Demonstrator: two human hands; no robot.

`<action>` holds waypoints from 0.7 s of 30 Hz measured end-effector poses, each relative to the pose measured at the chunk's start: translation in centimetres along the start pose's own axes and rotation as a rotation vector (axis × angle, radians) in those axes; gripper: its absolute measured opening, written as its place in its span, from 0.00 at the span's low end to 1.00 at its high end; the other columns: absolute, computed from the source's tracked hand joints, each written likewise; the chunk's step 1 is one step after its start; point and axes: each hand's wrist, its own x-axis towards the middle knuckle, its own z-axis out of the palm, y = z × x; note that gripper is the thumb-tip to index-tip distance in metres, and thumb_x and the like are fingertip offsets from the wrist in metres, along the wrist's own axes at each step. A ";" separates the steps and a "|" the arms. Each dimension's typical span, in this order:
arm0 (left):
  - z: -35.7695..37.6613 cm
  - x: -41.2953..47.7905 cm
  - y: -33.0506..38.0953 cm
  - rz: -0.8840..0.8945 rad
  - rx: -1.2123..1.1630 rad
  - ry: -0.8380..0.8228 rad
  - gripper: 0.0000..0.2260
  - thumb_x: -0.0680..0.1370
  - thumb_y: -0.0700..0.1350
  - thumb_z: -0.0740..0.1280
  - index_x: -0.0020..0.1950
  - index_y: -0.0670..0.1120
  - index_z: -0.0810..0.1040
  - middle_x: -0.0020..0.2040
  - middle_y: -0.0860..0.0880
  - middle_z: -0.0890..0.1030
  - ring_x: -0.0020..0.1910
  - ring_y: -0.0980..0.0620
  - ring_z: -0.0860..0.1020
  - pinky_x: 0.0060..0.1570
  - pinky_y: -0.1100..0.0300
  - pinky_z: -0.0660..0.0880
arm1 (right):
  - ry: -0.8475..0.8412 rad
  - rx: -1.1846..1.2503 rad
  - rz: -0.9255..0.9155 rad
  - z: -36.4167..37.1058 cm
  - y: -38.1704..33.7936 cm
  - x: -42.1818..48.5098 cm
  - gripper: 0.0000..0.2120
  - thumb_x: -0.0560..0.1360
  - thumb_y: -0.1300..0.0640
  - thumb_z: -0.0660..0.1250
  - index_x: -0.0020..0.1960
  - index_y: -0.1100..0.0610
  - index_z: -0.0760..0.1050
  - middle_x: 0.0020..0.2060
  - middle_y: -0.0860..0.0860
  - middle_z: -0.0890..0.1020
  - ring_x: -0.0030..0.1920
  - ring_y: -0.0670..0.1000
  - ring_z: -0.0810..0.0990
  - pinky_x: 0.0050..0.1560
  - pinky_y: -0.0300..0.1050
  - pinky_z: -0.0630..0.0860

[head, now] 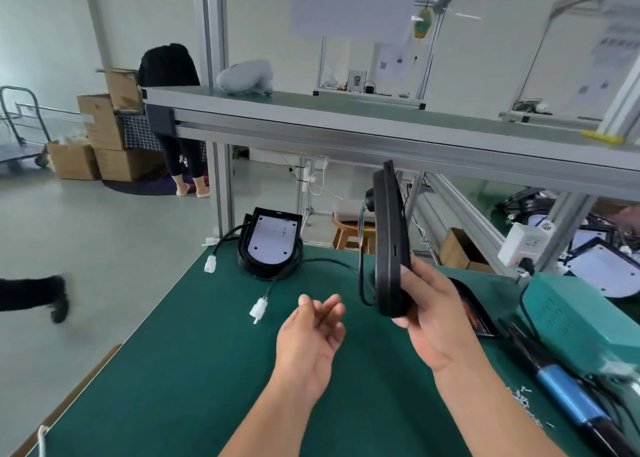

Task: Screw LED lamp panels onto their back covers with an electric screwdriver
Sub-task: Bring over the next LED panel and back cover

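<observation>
My right hand [429, 311] grips the lower end of a black lamp back cover [389, 235], held on edge above the green table with its cable hanging to the left. My left hand [311, 339] hovers palm-up just left of it, fingers relaxed and holding nothing. A stack of black covers topped by a white LED panel [273, 238] sits at the table's far edge, with two white connectors [259, 309] on black cables trailing toward me. The electric screwdriver [568, 394], blue-handled, lies at the right by loose screws [523, 399].
A teal power box [581, 314] stands at the right edge, with another dark panel [476, 309] lying beside my right hand. An aluminium shelf beam [381, 138] crosses overhead. More lamp parts [602, 269] lie on the neighbouring bench. People stand at the left, beyond the table.
</observation>
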 end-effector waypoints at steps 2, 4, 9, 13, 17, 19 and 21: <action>-0.1 0.2 0.1 0.103 0.145 0.041 0.18 0.87 0.53 0.61 0.42 0.47 0.81 0.49 0.44 0.88 0.40 0.50 0.83 0.34 0.57 0.79 | 0.003 0.027 -0.016 -0.5 -1.0 -1.4 0.08 0.80 0.59 0.68 0.53 0.61 0.84 0.34 0.57 0.75 0.28 0.50 0.68 0.26 0.42 0.57; -0.4 0.4 0.3 0.316 0.436 0.113 0.22 0.87 0.54 0.60 0.37 0.52 0.82 0.38 0.50 0.84 0.33 0.53 0.77 0.33 0.57 0.75 | 0.010 0.049 -0.024 -1.1 -1.8 -3.0 0.09 0.78 0.58 0.68 0.52 0.59 0.85 0.33 0.56 0.76 0.27 0.50 0.69 0.26 0.45 0.55; -1.8 0.6 1.4 0.621 0.920 0.226 0.16 0.87 0.57 0.57 0.46 0.58 0.80 0.41 0.59 0.82 0.38 0.61 0.77 0.42 0.59 0.73 | 0.138 0.075 0.119 -1.9 -1.5 -7.3 0.12 0.73 0.62 0.68 0.54 0.67 0.82 0.36 0.63 0.77 0.24 0.56 0.69 0.21 0.44 0.66; -1.9 0.8 1.2 0.560 1.110 0.223 0.15 0.87 0.56 0.56 0.46 0.55 0.77 0.45 0.56 0.81 0.44 0.56 0.77 0.42 0.62 0.70 | 0.192 0.044 0.398 -1.0 0.0 -11.5 0.13 0.71 0.67 0.71 0.55 0.69 0.80 0.34 0.71 0.79 0.23 0.61 0.74 0.19 0.47 0.74; -1.9 0.8 0.8 0.514 1.254 0.131 0.17 0.87 0.56 0.57 0.45 0.48 0.76 0.40 0.51 0.78 0.39 0.48 0.75 0.38 0.58 0.70 | 0.153 0.080 0.529 0.3 0.7 -15.3 0.12 0.78 0.73 0.70 0.61 0.69 0.80 0.43 0.78 0.82 0.29 0.64 0.82 0.31 0.52 0.79; -1.3 0.4 0.7 0.471 1.161 0.026 0.16 0.88 0.53 0.59 0.49 0.45 0.79 0.47 0.50 0.84 0.45 0.47 0.82 0.43 0.54 0.76 | 0.223 0.201 0.527 1.0 1.0 -16.0 0.22 0.71 0.81 0.72 0.63 0.69 0.79 0.50 0.79 0.81 0.29 0.66 0.84 0.27 0.51 0.82; -0.3 -0.4 0.4 0.376 0.958 -0.150 0.16 0.88 0.49 0.58 0.52 0.40 0.79 0.52 0.49 0.88 0.49 0.47 0.86 0.40 0.56 0.80 | 0.230 0.282 0.526 1.0 1.8 -16.7 0.23 0.73 0.80 0.71 0.65 0.66 0.78 0.50 0.79 0.82 0.30 0.69 0.85 0.25 0.52 0.82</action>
